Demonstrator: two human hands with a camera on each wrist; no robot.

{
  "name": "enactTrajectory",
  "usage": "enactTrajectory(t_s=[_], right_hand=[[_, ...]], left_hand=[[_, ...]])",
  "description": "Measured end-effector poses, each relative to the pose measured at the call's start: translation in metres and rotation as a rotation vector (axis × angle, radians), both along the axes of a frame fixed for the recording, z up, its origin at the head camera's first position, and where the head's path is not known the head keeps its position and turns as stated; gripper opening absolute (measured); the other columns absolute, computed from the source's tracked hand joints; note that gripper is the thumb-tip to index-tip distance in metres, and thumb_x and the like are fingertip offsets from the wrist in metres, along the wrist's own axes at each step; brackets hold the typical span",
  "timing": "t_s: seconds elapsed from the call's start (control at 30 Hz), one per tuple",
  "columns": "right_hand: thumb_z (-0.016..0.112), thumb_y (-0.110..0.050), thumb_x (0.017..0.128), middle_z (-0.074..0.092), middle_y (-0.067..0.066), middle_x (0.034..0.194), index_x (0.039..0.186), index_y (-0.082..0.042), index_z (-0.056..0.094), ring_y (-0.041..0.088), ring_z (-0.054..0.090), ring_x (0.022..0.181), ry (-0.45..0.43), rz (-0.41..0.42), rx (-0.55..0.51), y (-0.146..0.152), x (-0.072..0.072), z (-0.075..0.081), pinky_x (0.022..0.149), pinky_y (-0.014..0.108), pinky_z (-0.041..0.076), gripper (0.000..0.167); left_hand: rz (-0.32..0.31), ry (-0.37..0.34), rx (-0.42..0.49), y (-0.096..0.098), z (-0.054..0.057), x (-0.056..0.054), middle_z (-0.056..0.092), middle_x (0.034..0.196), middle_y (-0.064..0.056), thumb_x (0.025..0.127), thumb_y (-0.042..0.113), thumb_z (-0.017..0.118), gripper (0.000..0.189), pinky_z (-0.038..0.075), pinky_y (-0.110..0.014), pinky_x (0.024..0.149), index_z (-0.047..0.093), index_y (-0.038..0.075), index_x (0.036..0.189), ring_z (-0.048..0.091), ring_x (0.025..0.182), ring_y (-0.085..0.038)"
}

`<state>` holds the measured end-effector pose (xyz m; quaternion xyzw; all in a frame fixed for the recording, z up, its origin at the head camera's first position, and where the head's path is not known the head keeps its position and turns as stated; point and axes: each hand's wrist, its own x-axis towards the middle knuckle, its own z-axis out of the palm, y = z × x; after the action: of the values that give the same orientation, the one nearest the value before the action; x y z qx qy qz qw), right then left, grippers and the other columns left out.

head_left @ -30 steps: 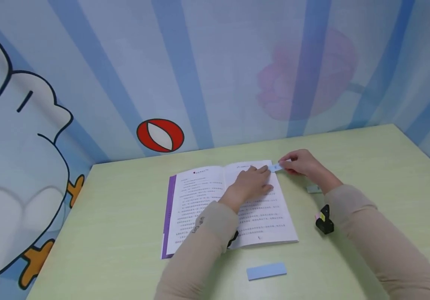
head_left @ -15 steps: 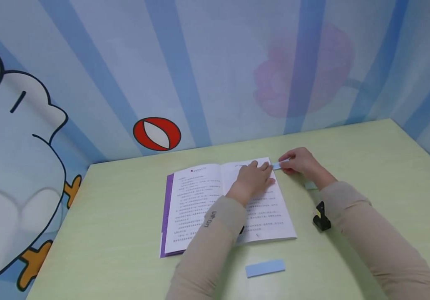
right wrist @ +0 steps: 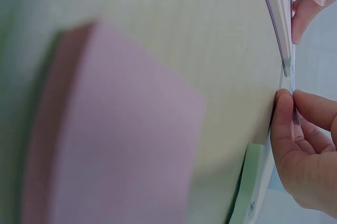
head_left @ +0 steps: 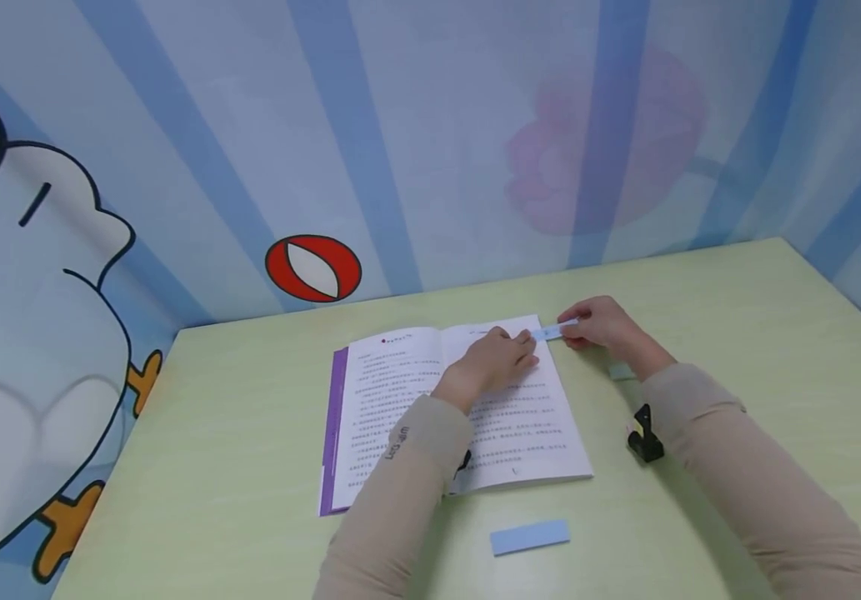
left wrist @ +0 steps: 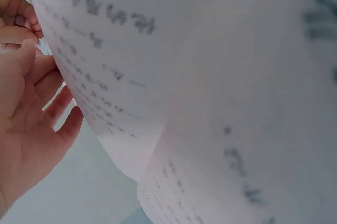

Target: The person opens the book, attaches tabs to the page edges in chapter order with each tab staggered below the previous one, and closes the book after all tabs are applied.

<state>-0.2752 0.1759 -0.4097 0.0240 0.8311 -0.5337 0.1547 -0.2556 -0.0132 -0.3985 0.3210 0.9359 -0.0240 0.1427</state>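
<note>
An open book (head_left: 528, 417) with printed pages and a purple cover lies on the table. My left hand (head_left: 496, 357) rests on its right page near the upper outer corner, fingers extended toward the page edge. With thumb and fingertips my right hand (head_left: 601, 323) pinches a light blue sticky note strip (head_left: 550, 332). One end of the strip overlaps the page edge beside the left fingertips; the other is hidden in the right hand. In the right wrist view the pinching thumb and fingers (right wrist: 284, 113) sit just below the book's corner.
On the pale green table, a blue sticky note pad (head_left: 530, 537) lies in front of the book. A green pad (head_left: 623, 372) is under the right wrist. A pink pad (right wrist: 131, 129) fills much of the right wrist view. A patterned wall (head_left: 460, 150) rises behind.
My left hand slid right to the page edge, then back left a little, so more of the blue strip shows. The right hand has stayed nearly still, pinching the strip.
</note>
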Motion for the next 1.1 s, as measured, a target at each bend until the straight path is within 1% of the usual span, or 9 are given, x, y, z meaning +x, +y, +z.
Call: enactTrajectory(t_s=[0.1,0.27,0.5,0.57,0.67,0.7,0.77,0.93,1.1], right_hand=[[0.055,-0.003,0.092,0.061,0.01,0.085,0.121,0.013,0.052,0.007,0.058,0.064,-0.011,-0.005,0.007,0.001,0.0,0.001,0.061,0.019,0.049,0.033],[0.056,-0.004,0.092,0.059,0.012,0.087,0.123,0.011,0.05,0.007,0.057,0.063,-0.018,-0.021,0.013,0.004,-0.001,0.002,0.061,0.019,0.049,0.035],[0.056,-0.005,0.091,0.054,0.019,0.102,0.126,0.01,0.049,0.01,0.057,0.069,-0.024,-0.043,0.057,0.009,0.001,0.004,0.066,0.022,0.05,0.038],[0.056,-0.006,0.091,0.054,0.019,0.102,0.127,0.009,0.049,0.011,0.057,0.069,-0.018,-0.038,0.078,0.01,0.001,0.004,0.066,0.022,0.05,0.04],[0.056,-0.007,0.09,0.056,0.02,0.102,0.127,0.008,0.048,0.011,0.057,0.069,-0.001,-0.036,0.1,0.013,0.003,0.007,0.066,0.023,0.05,0.041],[0.056,-0.007,0.09,0.056,0.02,0.102,0.127,0.008,0.049,0.011,0.058,0.068,0.006,-0.036,0.112,0.014,0.003,0.008,0.066,0.024,0.051,0.041],[0.057,-0.007,0.089,0.058,0.02,0.1,0.125,0.009,0.05,0.012,0.058,0.068,0.022,-0.03,0.128,0.016,0.005,0.011,0.066,0.025,0.051,0.04],[0.057,-0.007,0.09,0.059,0.018,0.095,0.12,0.01,0.053,0.015,0.06,0.071,0.054,0.014,0.149,0.021,0.013,0.017,0.07,0.029,0.052,0.035],[0.055,-0.006,0.09,0.06,0.018,0.092,0.119,0.011,0.054,0.019,0.062,0.077,0.086,0.076,0.134,0.025,0.025,0.018,0.074,0.033,0.053,0.033]], left_hand=[[0.012,-0.021,-0.001,0.001,0.0,0.0,0.02,0.153,0.002,0.102,0.037,0.025,0.051,0.031,-0.03,0.105,0.025,0.016,0.148,0.032,0.132,-0.022],[0.038,-0.097,0.033,0.002,0.001,0.0,0.013,0.155,0.003,0.102,0.039,0.025,0.053,0.028,-0.033,0.107,0.019,0.018,0.15,0.024,0.136,-0.021],[0.083,-0.112,0.151,-0.002,-0.001,-0.001,0.021,0.153,0.004,0.102,0.037,0.029,0.049,0.024,-0.031,0.109,0.029,0.019,0.147,0.026,0.136,-0.02],[0.068,-0.102,0.177,-0.004,-0.001,-0.002,0.025,0.152,0.001,0.102,0.034,0.031,0.046,0.022,-0.031,0.11,0.037,0.016,0.144,0.027,0.136,-0.021],[0.016,-0.073,0.23,-0.005,0.0,-0.003,0.037,0.146,-0.004,0.102,0.028,0.036,0.035,0.017,-0.03,0.112,0.053,0.009,0.126,0.03,0.135,-0.019],[-0.001,-0.064,0.244,-0.006,0.0,-0.004,0.04,0.144,-0.005,0.102,0.026,0.037,0.031,0.016,-0.03,0.113,0.055,0.008,0.119,0.031,0.135,-0.018],[-0.026,-0.048,0.253,-0.008,0.002,-0.004,0.044,0.141,-0.006,0.101,0.024,0.039,0.028,0.015,-0.028,0.113,0.057,0.008,0.115,0.031,0.135,-0.016],[-0.013,-0.041,0.208,-0.017,0.01,0.002,0.043,0.142,-0.006,0.1,0.024,0.042,0.038,0.018,-0.026,0.112,0.048,0.008,0.134,0.029,0.136,-0.016],[0.014,-0.023,0.165,-0.028,0.021,0.014,0.04,0.144,-0.01,0.098,0.026,0.047,0.042,0.023,-0.03,0.111,0.046,0.01,0.138,0.033,0.134,-0.021]])
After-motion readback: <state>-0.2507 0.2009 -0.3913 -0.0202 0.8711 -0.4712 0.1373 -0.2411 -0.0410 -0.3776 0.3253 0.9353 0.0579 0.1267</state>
